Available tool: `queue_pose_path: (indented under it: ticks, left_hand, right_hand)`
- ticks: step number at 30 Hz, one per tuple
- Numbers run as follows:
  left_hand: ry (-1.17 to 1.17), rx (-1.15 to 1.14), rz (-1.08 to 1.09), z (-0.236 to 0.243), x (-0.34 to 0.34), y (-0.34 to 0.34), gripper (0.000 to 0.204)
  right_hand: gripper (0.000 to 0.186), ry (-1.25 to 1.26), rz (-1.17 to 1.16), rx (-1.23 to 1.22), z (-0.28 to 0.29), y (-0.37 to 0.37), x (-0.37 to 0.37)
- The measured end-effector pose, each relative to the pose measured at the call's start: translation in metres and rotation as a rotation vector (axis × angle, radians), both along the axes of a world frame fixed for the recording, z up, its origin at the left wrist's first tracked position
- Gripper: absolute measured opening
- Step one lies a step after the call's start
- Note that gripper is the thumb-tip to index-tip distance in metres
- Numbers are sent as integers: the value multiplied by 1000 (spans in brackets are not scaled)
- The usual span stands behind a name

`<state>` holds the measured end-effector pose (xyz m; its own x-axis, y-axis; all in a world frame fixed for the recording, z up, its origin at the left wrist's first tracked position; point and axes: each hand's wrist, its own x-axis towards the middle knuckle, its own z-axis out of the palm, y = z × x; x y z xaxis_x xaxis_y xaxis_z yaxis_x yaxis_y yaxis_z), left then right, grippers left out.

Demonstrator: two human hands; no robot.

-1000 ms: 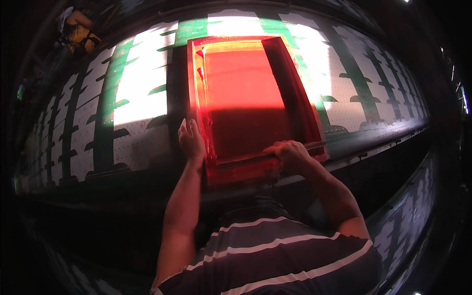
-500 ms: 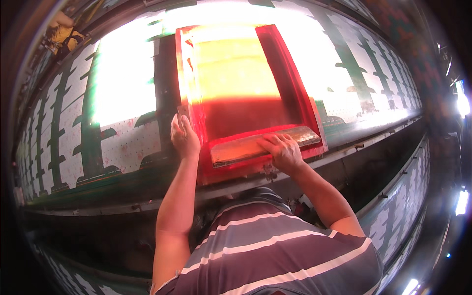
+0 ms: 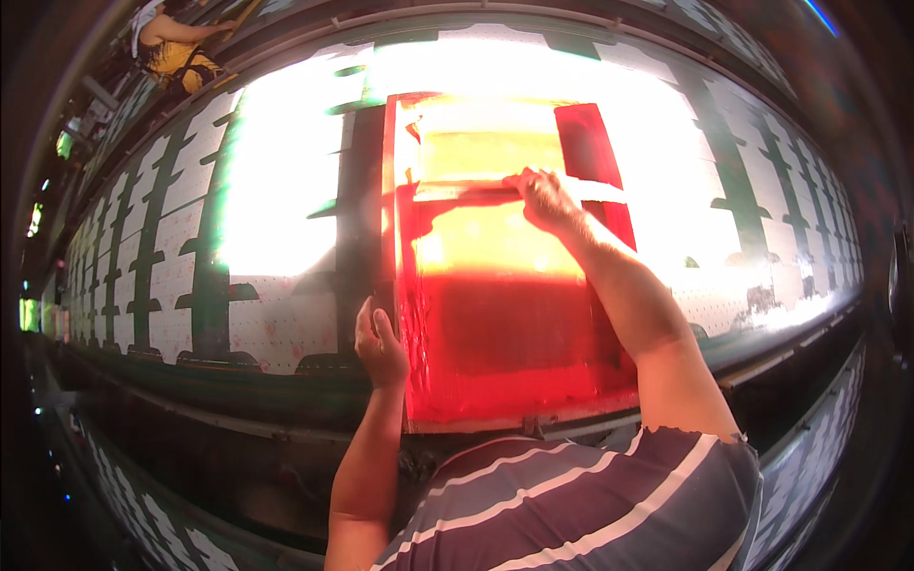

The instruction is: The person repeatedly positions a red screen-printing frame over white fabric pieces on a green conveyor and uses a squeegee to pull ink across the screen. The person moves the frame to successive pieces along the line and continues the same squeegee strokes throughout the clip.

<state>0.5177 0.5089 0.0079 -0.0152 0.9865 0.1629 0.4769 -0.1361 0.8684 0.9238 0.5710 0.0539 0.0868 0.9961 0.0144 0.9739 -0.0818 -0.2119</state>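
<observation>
A screen-printing frame (image 3: pixel 392 228) with red ink on its mesh lies on the long table in front of me. My right hand (image 3: pixel 550 200) is closed on a long squeegee (image 3: pixel 466 192), which lies crosswise over the far half of the mesh. Strong glare whitens the squeegee and the far part of the frame. Beside the frame's left edge is my left hand (image 3: pixel 383 352), thumb and fingers apart, near a small dark tab (image 3: pixel 384 293). Whether it touches the frame is hard to tell.
White perforated panels with dark shapes (image 3: pixel 281 328) line the long table on both sides of the frame. A rail (image 3: pixel 257 427) runs along its near edge. At the far left, a person in yellow (image 3: pixel 181 59) is by another table.
My right hand has pushed the squeegee from the near end of the mesh to the far half. My left hand stays by the left edge, its fingers looser. The view has shifted.
</observation>
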Motion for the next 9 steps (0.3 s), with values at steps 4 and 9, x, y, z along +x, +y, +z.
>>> queue_pose_path:
  ticks: [4,9]
  left_hand:
    - [52,-46,45,3,1,-3,61]
    - [-22,-98,66,2,0,-2,71]
  right_hand:
    - [65,-38,8,74,-2,81,42]
    - [57,-160,17,-63,27,145,74]
